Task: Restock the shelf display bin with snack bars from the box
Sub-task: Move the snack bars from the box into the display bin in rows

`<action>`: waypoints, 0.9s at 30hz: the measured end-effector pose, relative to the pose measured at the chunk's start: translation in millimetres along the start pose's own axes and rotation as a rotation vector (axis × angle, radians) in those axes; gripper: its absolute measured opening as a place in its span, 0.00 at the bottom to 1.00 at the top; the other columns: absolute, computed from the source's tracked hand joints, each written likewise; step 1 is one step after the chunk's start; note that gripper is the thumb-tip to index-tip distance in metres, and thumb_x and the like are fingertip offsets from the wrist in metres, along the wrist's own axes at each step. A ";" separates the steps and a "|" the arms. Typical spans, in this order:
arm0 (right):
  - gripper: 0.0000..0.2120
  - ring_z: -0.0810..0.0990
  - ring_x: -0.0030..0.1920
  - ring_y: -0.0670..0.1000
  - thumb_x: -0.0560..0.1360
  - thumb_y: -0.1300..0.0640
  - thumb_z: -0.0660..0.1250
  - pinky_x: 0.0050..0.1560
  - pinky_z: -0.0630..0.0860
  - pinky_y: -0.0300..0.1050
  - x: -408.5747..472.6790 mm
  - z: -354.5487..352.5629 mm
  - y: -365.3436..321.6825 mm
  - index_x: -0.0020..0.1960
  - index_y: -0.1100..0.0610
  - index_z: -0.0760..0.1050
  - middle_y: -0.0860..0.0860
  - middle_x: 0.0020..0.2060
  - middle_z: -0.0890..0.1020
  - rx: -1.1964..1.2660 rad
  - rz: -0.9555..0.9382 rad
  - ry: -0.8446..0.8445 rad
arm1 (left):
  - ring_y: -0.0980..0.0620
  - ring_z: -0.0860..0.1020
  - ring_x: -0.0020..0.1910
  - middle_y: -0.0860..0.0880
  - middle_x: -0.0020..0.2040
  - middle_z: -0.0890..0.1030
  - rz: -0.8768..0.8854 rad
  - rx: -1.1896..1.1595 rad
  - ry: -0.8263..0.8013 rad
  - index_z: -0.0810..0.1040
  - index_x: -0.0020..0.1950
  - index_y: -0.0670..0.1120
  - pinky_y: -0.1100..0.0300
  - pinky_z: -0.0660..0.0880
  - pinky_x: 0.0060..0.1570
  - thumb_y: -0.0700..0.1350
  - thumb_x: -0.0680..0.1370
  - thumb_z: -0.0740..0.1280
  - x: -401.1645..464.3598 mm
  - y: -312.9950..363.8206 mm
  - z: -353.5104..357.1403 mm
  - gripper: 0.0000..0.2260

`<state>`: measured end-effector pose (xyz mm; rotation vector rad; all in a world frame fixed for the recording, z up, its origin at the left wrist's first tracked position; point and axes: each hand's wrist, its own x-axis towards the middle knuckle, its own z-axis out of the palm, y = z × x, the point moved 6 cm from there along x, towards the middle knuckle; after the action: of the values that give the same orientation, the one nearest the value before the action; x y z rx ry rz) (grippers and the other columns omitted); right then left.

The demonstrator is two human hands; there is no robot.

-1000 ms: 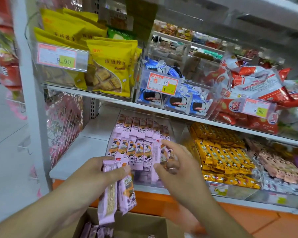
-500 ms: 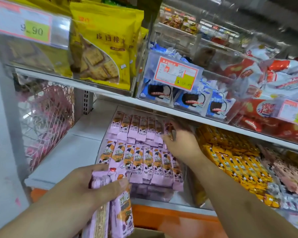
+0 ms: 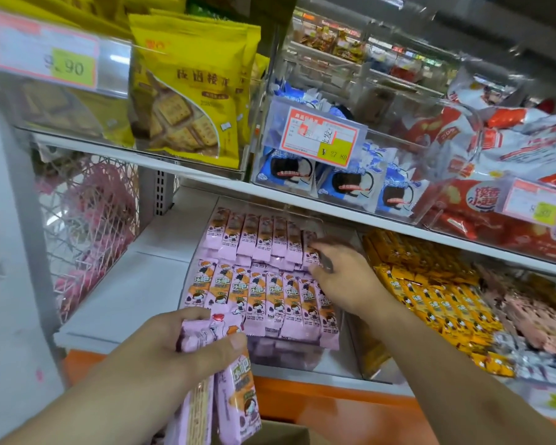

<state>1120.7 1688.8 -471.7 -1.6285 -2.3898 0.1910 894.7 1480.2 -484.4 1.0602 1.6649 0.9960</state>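
Observation:
A clear display bin on the lower shelf holds two rows of pink snack bars. My left hand grips a bunch of the same pink bars, which hang down in front of the shelf edge. My right hand reaches into the bin at the right end of the back row, its fingers curled on a bar there. A corner of the cardboard box shows at the bottom, mostly hidden by my arms.
The neighbouring bin to the right holds yellow-orange bars. The shelf above carries yellow biscuit bags, blue-white cookie packs and red-white packs. A wire rack with pink goods hangs at the left.
My right hand went from the front of the bin, where it held a bar, to the right end of the back row. The view moved closer to the shelf. My left hand kept its bunch.

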 end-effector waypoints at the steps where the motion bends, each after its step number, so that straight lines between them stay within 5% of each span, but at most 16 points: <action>1: 0.25 0.68 0.78 0.53 0.84 0.46 0.64 0.80 0.62 0.54 2.7 0.7 -0.7 0.80 0.47 0.67 0.49 0.77 0.73 0.005 0.010 -0.013 | 0.60 0.75 0.56 0.57 0.60 0.77 0.004 -0.023 0.003 0.72 0.62 0.63 0.62 0.66 0.57 0.69 0.59 0.71 -0.7 1.2 1.0 0.32; 5: 0.28 0.67 0.78 0.55 0.84 0.46 0.63 0.80 0.63 0.55 12.0 7.6 -1.9 0.82 0.46 0.62 0.50 0.79 0.69 0.057 0.057 -0.100 | 0.73 0.76 0.38 0.74 0.42 0.77 0.009 -0.078 -0.002 0.75 0.55 0.60 0.74 0.67 0.40 0.64 0.67 0.75 5.9 -3.5 3.8 0.21; 7: 0.29 0.63 0.80 0.55 0.85 0.48 0.62 0.81 0.58 0.55 9.6 7.3 -3.8 0.83 0.45 0.59 0.50 0.81 0.66 0.038 0.068 -0.110 | 0.75 0.79 0.41 0.75 0.41 0.80 0.029 -0.126 -0.053 0.82 0.53 0.59 0.72 0.68 0.47 0.68 0.66 0.77 7.1 -2.6 4.7 0.21; 11: 0.29 0.60 0.81 0.50 0.84 0.50 0.65 0.82 0.58 0.56 -25.3 -6.8 -22.6 0.82 0.43 0.60 0.45 0.81 0.64 0.134 0.013 -0.013 | 0.51 0.87 0.54 0.52 0.52 0.89 0.029 -0.263 -0.213 0.87 0.56 0.53 0.44 0.74 0.69 0.60 0.69 0.77 2.4 0.2 9.8 0.19; 14: 0.20 0.71 0.70 0.40 0.83 0.47 0.66 0.70 0.72 0.42 -82.3 -14.4 -57.6 0.74 0.40 0.72 0.36 0.71 0.74 0.446 -0.042 -0.070 | 0.48 0.86 0.57 0.49 0.53 0.89 0.046 -0.311 -0.188 0.87 0.56 0.50 0.43 0.72 0.71 0.55 0.75 0.77 1.0 1.5 5.5 0.14; 17: 0.15 0.81 0.58 0.43 0.77 0.39 0.67 0.61 0.79 0.46 -136.5 -14.2 -99.7 0.62 0.40 0.79 0.40 0.55 0.83 0.787 -0.018 -0.266 | 0.41 0.84 0.58 0.44 0.53 0.88 0.066 -0.358 -0.167 0.86 0.56 0.45 0.40 0.71 0.71 0.58 0.71 0.77 -4.4 5.5 2.7 0.21; 20: 0.14 0.83 0.55 0.44 0.76 0.44 0.75 0.61 0.80 0.48 -162.1 -10.3 -117.7 0.60 0.39 0.78 0.41 0.53 0.84 0.768 -0.015 -0.304 | 0.38 0.84 0.58 0.41 0.53 0.87 0.094 -0.399 -0.149 0.85 0.56 0.42 0.43 0.72 0.69 0.58 0.69 0.78 -11.9 10.5 1.8 0.24; 23: 0.18 0.84 0.51 0.45 0.74 0.52 0.78 0.56 0.82 0.47 -170.0 -16.1 -119.5 0.59 0.40 0.78 0.42 0.50 0.85 0.755 0.028 -0.222 | 0.45 0.85 0.59 0.47 0.55 0.88 0.108 -0.434 -0.122 0.84 0.61 0.45 0.42 0.72 0.70 0.56 0.71 0.80 -19.2 14.2 -0.2 0.24; 27: 0.17 0.84 0.49 0.46 0.74 0.46 0.78 0.54 0.81 0.48 -178.4 -24.8 -121.0 0.58 0.36 0.76 0.42 0.47 0.85 0.738 0.048 -0.097 | 0.35 0.83 0.57 0.42 0.53 0.87 0.118 -0.340 -0.167 0.85 0.55 0.46 0.40 0.75 0.66 0.60 0.71 0.78 -24.5 11.2 3.1 0.21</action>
<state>1081.1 1477.7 -441.0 -1.3230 -1.9671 1.0367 905.7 1461.2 -468.6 0.9895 1.2560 1.1841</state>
